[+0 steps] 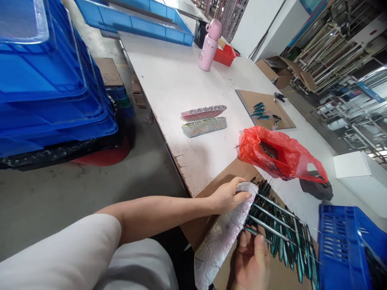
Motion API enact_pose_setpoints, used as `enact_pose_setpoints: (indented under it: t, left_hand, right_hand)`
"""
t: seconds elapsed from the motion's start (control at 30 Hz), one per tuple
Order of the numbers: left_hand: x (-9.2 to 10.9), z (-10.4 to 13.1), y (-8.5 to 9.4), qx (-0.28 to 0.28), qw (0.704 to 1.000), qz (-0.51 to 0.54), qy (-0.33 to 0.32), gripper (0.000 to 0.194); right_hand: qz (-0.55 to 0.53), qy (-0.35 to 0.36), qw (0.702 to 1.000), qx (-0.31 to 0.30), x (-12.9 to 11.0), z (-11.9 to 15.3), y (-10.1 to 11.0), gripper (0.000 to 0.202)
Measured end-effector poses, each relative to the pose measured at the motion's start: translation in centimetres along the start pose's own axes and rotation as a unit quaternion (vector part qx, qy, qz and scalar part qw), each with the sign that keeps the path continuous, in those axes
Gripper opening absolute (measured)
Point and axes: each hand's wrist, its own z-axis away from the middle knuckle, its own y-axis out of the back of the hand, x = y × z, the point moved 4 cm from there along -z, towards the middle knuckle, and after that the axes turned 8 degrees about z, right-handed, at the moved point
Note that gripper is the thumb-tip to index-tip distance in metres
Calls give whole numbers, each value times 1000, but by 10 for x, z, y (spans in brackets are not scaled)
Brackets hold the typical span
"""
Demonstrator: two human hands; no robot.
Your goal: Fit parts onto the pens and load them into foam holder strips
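Note:
My left hand (229, 197) is closed on the upper end of a long foam block (222, 237), its cracked surface coated silver and pink. Several slim silver rods (275, 219) with thin wire tips stick out from the block's right side. Below them, my right hand (252, 257) pinches a slim dark-teal piece (256, 233), shaped like a fishing lure, close against the block; whether its end is inside the foam I cannot tell. Under and beyond the rods, many similar teal pieces (284, 245) with fine wires lie in a row on a brown board (275, 274).
Two coated foam strips (204, 120) lie on the white table (169, 80). Beyond are a red plastic bag (281, 153), a board with teal lures (266, 108) and a pink bottle (210, 46). A blue basket (341, 241) stands right; stacked blue crates (54, 80) stand left.

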Motion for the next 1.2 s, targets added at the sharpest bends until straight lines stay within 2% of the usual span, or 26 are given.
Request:
enact_pose_setpoints:
  t: [1.2]
  left_hand:
    - [1,0,0,-3,1000,-1,-7,46]
  right_hand:
    - [-1,-1,1000,-2,-2,1,-2,22]
